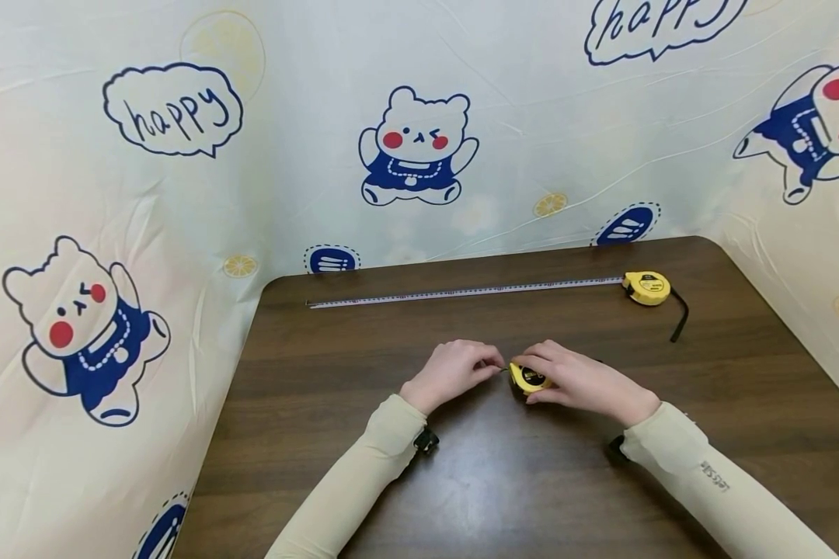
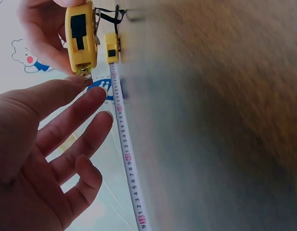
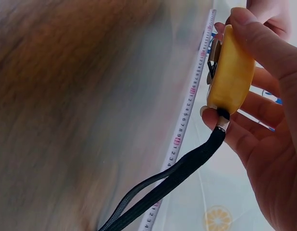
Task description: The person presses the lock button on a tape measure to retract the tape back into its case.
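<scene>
My right hand point(image 1: 575, 378) holds a yellow tape measure point(image 1: 529, 378) just above the middle of the wooden table. In the right wrist view its fingers and thumb lie on both sides of the yellow case point(image 3: 233, 72), and a black wrist strap point(image 3: 187, 163) hangs from it. My left hand point(image 1: 454, 374) meets the case's mouth from the left. Seen in the left wrist view, its thumb and index finger pinch the metal end hook point(image 2: 86, 77), close to the case, while the other fingers are loosely bent.
A second yellow tape measure point(image 1: 648, 288) lies toward the back right of the table point(image 1: 308, 435). Its white blade point(image 1: 461, 293) stretches left along the back, and its black strap point(image 1: 681, 317) trails to the right. A printed cloth point(image 1: 294, 155) surrounds the table.
</scene>
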Tool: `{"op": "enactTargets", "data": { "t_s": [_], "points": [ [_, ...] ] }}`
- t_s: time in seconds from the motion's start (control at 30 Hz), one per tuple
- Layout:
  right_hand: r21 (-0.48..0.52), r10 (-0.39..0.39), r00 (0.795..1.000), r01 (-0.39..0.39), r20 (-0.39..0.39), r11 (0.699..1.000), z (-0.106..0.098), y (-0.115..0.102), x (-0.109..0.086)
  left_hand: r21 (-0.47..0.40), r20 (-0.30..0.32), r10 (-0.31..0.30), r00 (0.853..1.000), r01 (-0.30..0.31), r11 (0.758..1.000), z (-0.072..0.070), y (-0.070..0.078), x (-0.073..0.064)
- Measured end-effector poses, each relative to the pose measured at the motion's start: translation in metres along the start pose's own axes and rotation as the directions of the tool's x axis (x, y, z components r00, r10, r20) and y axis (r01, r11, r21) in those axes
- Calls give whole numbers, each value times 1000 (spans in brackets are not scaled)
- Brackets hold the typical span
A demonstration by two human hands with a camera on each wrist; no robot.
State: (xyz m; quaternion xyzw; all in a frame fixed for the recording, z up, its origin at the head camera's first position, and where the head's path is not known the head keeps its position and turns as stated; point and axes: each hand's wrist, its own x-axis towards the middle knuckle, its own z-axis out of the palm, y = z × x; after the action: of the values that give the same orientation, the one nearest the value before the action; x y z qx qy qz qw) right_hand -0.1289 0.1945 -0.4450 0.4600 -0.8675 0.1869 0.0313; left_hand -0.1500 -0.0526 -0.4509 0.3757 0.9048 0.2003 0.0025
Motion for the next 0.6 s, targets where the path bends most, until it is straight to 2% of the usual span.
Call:
{"op": "enactTargets", "data": {
  "t_s": [0.6],
  "points": [
    [-7,20,999,-20,31,1000,2,-1,0,-31,9,0,1000,0,1000,5,2,-1]
  ]
}}
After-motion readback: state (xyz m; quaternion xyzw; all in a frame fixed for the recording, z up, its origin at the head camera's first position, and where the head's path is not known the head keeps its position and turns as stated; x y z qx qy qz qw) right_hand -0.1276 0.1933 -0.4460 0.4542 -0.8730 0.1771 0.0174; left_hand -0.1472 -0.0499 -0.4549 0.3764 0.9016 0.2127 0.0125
